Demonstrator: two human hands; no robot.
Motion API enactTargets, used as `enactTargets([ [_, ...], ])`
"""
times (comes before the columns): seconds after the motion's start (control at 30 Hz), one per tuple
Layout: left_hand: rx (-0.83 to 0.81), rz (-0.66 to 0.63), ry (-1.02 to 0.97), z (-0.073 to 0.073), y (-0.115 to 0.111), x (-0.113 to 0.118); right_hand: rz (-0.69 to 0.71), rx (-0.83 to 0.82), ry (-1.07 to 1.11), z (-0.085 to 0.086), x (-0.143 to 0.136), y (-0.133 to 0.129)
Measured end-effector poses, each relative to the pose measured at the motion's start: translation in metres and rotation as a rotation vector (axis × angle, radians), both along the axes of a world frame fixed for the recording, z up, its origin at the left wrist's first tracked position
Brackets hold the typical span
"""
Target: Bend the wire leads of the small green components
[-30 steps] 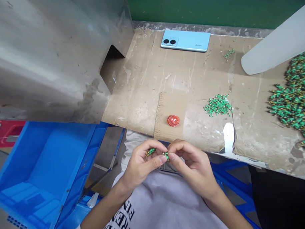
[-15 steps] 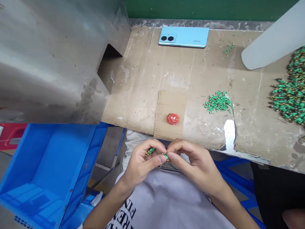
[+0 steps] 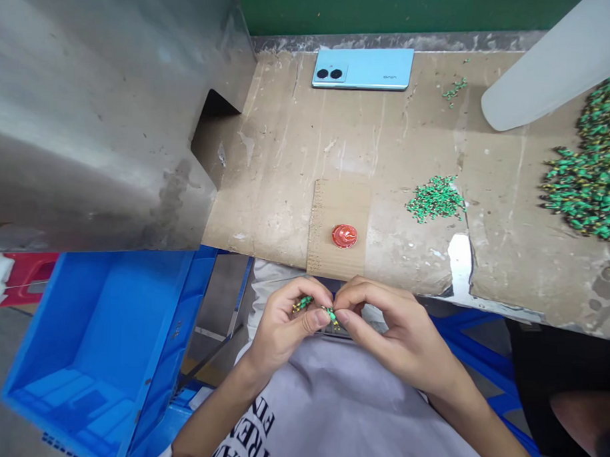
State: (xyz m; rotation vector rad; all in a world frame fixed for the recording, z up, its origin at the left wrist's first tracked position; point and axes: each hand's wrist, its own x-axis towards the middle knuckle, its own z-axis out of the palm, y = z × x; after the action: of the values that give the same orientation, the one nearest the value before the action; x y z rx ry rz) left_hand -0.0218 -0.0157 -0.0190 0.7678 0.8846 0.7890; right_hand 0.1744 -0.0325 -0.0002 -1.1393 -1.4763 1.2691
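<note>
My left hand (image 3: 286,324) pinches a small green-and-gold piece (image 3: 331,314) between thumb and forefinger, above my lap at the table's front edge. More green-and-gold pieces (image 3: 302,303) are tucked in the curl of its fingers. My right hand (image 3: 389,321) meets it from the other side, thumb and forefinger closed at the same piece. Fingertips partly hide the piece, so its exact kind is unclear. Just beyond the hands, a small round dish of glossy red substance (image 3: 345,236) rests on a cardboard piece (image 3: 328,262).
A pile of tiny green parts (image 3: 436,198) lies right of the dish, with a larger green-and-gold heap (image 3: 591,178) farther right. Behind are a light-blue phone (image 3: 370,67) and a white cylindrical object (image 3: 545,70). A metal housing (image 3: 99,114) and blue crate (image 3: 111,322) stand left.
The view has shifted slightly. Both hands stay together at the same spot, and the pinched piece shows a little more between the fingertips.
</note>
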Motion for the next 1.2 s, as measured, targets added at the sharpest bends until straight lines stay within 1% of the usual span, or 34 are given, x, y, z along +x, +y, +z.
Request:
enactTargets([
  [0.2,-0.022,0.020,-0.048,0.001,0.001,0.003,0.016,0.050,0.015,0.001,-0.001,0.001],
  [0.37,0.001,0.040,-0.099,-0.001,0.001,0.005,0.018,0.068,0.022,0.001,-0.001,0.002],
  [0.63,0.031,0.091,-0.064,0.000,0.000,0.010,0.011,0.064,0.054,0.003,0.000,0.000],
  [0.7,0.041,0.114,-0.054,0.001,0.000,0.011,-0.004,0.051,0.060,0.003,-0.002,-0.001],
  [0.8,0.066,0.137,-0.041,0.001,-0.001,0.013,-0.064,0.053,0.058,0.000,-0.005,-0.005],
  [0.97,0.043,0.132,-0.035,0.002,-0.004,0.012,-0.117,0.045,0.044,-0.004,-0.008,-0.010],
  [1.07,0.003,0.110,-0.015,0.000,-0.007,0.010,-0.135,0.109,0.012,-0.003,-0.006,-0.008],
  [1.13,-0.004,0.080,0.025,0.000,-0.009,0.008,-0.154,0.202,-0.038,-0.003,-0.005,-0.006],
  [1.2,0.038,0.044,0.069,0.002,-0.010,0.005,-0.164,0.324,-0.118,-0.003,-0.003,-0.004],
])
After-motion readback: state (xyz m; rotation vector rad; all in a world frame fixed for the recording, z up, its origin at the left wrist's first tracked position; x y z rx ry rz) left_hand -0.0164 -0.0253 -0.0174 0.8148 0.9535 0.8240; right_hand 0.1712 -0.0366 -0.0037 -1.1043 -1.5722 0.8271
